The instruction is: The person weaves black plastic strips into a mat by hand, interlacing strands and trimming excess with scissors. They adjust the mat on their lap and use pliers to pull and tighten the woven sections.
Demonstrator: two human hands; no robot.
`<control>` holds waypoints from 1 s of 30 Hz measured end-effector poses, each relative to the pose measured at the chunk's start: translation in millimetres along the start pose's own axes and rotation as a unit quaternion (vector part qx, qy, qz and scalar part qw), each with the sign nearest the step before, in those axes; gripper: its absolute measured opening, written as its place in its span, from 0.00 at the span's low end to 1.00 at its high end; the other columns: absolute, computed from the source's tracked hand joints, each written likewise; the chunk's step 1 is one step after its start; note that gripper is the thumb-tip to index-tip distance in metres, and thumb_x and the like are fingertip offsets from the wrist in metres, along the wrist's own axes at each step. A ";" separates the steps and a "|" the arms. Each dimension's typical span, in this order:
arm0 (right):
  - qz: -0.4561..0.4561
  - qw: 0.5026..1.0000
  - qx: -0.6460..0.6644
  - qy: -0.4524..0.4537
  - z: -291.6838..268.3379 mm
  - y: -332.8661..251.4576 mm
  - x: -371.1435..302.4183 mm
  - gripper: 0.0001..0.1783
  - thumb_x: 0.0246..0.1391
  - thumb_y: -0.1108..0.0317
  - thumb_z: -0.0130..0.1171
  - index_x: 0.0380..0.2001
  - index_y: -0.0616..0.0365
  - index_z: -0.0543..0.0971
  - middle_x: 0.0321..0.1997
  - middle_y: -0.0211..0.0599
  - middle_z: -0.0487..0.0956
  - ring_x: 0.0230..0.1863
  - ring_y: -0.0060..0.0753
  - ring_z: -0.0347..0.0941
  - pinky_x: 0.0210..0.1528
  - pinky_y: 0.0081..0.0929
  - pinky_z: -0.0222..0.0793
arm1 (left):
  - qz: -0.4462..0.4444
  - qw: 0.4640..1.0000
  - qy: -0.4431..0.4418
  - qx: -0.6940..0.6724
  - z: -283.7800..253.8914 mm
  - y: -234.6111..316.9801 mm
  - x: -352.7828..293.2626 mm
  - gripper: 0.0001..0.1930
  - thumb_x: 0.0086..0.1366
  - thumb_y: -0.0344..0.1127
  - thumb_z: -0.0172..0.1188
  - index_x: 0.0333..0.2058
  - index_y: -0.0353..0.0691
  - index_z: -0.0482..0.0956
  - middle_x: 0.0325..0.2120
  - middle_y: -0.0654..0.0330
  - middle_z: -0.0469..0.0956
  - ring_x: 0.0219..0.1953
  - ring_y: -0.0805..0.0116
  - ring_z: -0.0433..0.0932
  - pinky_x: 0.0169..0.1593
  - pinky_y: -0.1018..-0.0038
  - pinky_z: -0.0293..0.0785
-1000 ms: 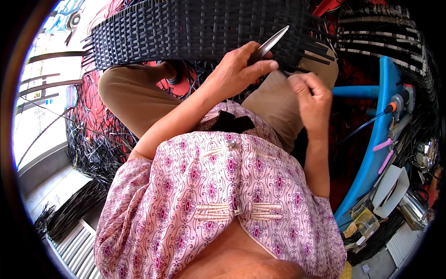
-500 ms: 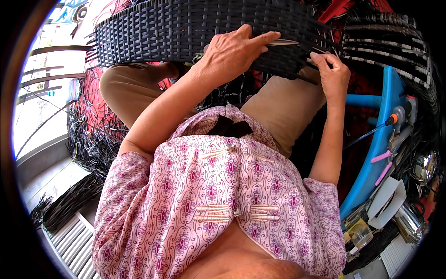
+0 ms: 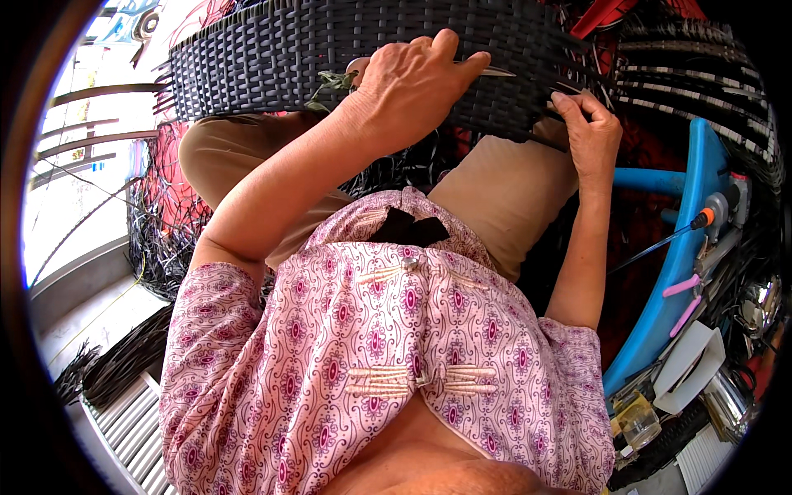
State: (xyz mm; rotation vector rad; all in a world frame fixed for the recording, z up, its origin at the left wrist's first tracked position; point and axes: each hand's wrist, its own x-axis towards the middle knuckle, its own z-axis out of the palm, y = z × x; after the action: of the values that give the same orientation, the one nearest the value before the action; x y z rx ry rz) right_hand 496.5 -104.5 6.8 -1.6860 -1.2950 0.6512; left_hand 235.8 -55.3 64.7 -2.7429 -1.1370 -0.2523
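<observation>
A long black woven panel (image 3: 272,62) of flat strands lies across my lap and knees. Over its middle, my left hand (image 3: 412,82) is closed round a pointed metal tool (image 3: 499,72), whose bright tip sticks out to the right past my thumb and index finger. Greenish cloth strips (image 3: 334,80) hang by the tool's rear end, left of my wrist; most of the tool is hidden by the palm. At the panel's right end, where loose strands stick out, my right hand (image 3: 592,132) pinches a thin strand end between thumb and index finger.
A blue plastic stool (image 3: 681,247) lies to my right, with a long-shafted orange-collared tool (image 3: 703,218) and pink-handled scissors (image 3: 681,287) beside it. Another woven piece (image 3: 701,91) stands at the far right. Cut black strands (image 3: 173,239) heap at the left over red material.
My left hand and the pointed tool have shifted slightly left and up along the panel, showing more of the cloth strips. My right hand stays at the panel's end.
</observation>
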 end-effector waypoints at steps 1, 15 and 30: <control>0.007 1.000 0.005 0.001 0.5 -0.2 0.1 0.14 0.54 0.62 0.69 0.32 0.65 0.86 0.29 0.39 0.86 0.31 0.25 0.80 0.38 0.24 0.73 | -0.002 1.000 -0.008 0.011 -2.3 2.0 1.2 0.27 0.64 0.29 0.60 0.61 0.60 0.76 0.33 0.56 0.71 0.37 0.57 0.81 0.35 0.61 0.79; 0.018 1.000 0.014 0.008 5.0 5.4 0.9 0.15 0.54 0.60 0.69 0.31 0.64 0.86 0.27 0.38 0.85 0.29 0.25 0.79 0.37 0.25 0.73 | 0.064 0.988 0.081 -0.116 24.0 -33.5 12.4 0.17 0.67 0.39 0.63 0.54 0.62 0.83 0.29 0.62 0.67 0.33 0.61 0.74 0.33 0.63 0.71; 0.006 1.000 0.029 0.003 8.9 15.2 4.3 0.16 0.54 0.58 0.69 0.32 0.64 0.87 0.27 0.36 0.85 0.30 0.22 0.78 0.38 0.24 0.73 | 0.083 0.972 0.144 -0.164 36.4 -35.7 15.3 0.13 0.64 0.37 0.64 0.48 0.53 0.84 0.31 0.62 0.70 0.37 0.62 0.77 0.36 0.65 0.74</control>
State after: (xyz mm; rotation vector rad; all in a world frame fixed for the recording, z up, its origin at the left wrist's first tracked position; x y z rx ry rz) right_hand 497.8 -98.4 -10.3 -1.6477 -1.2506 0.6840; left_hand 224.5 -12.1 35.6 -2.9240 -0.8475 -0.8539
